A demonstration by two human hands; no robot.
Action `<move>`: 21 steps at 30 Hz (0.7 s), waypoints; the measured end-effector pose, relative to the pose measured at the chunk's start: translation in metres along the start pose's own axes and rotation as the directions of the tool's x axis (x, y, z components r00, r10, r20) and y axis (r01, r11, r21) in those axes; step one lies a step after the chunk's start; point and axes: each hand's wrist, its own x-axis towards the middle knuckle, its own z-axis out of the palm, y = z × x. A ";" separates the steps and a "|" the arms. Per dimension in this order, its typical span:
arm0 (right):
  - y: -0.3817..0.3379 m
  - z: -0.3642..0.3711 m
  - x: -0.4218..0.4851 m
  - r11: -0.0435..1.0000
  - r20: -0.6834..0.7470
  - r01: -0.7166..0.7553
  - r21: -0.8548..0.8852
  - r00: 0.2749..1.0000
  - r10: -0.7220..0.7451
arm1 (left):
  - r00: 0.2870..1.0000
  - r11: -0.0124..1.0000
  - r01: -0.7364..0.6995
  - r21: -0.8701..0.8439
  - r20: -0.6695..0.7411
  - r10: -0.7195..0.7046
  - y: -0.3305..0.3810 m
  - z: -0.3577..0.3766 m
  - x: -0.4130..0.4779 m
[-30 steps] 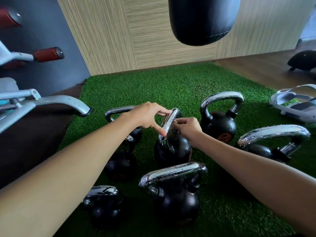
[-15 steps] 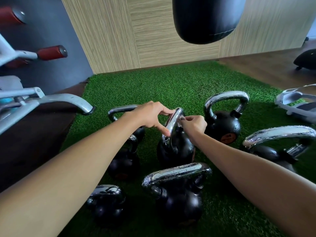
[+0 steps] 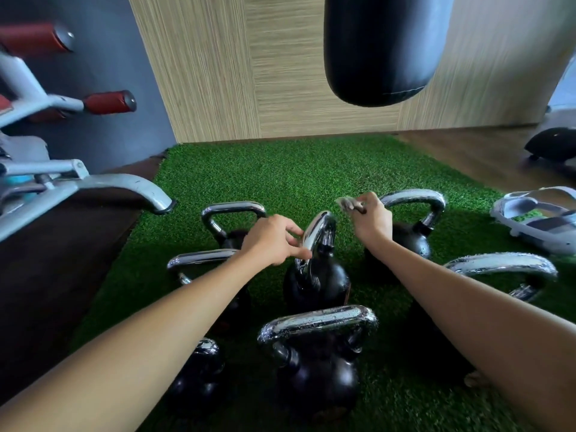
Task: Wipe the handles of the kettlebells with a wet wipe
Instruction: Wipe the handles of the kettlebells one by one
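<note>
Seven black kettlebells (image 3: 318, 369) with chrome handles stand close together on green artificial turf (image 3: 280, 182). The middle kettlebell (image 3: 318, 285) is the one you are working on, and its handle (image 3: 319, 232) is turned edge-on to you. Your left hand (image 3: 274, 241) steadies it, with the thumb and forefinger pinching the handle's left side partway up. Your right hand (image 3: 372, 219) hovers just above and to the right of the handle, not touching it. Its fingers are clamped on a small crumpled wet wipe (image 3: 346, 203).

To do this step well, lower the wipe onto the top of the arch and fold it around the bar. Draw it down each leg to the ball. Your left fingers cover part of the chrome, so shift them afterwards and wipe that patch too. Keep the bell upright so it does not knock its neighbours, which sit just beside it. The nearest handle and the one at the right look beaded with moisture.

A black punching bag (image 3: 377, 48) hangs beyond the group, before a wood-grain wall (image 3: 218, 73). A grey exercise machine (image 3: 93, 188) with red grips stands at the left.
</note>
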 end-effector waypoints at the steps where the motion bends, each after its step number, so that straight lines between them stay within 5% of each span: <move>1: -0.006 -0.003 0.005 0.995 0.062 0.091 -0.052 0.994 -0.087 | 0.999 0.999 0.019 -0.028 -0.041 -0.020 0.000 0.007 -0.004; 5: -0.015 -0.002 0.020 0.934 0.348 0.322 -0.157 0.903 -0.253 | 0.980 1.000 -0.002 -0.012 -0.200 0.000 0.002 0.028 -0.011; 12: -0.024 -0.004 0.044 0.856 0.644 0.461 -0.236 0.733 -0.217 | 0.972 0.988 -0.130 -0.080 -0.206 0.111 -0.006 0.036 -0.013; 15: -0.025 -0.002 0.049 0.846 0.689 0.472 -0.245 0.699 -0.190 | 0.970 0.986 -0.146 -0.079 -0.208 0.127 -0.005 0.034 -0.010; 21: -0.027 -0.010 0.033 0.830 0.628 0.469 -0.303 0.753 -0.196 | 0.972 0.977 -0.207 0.047 -0.102 0.211 -0.016 0.013 0.000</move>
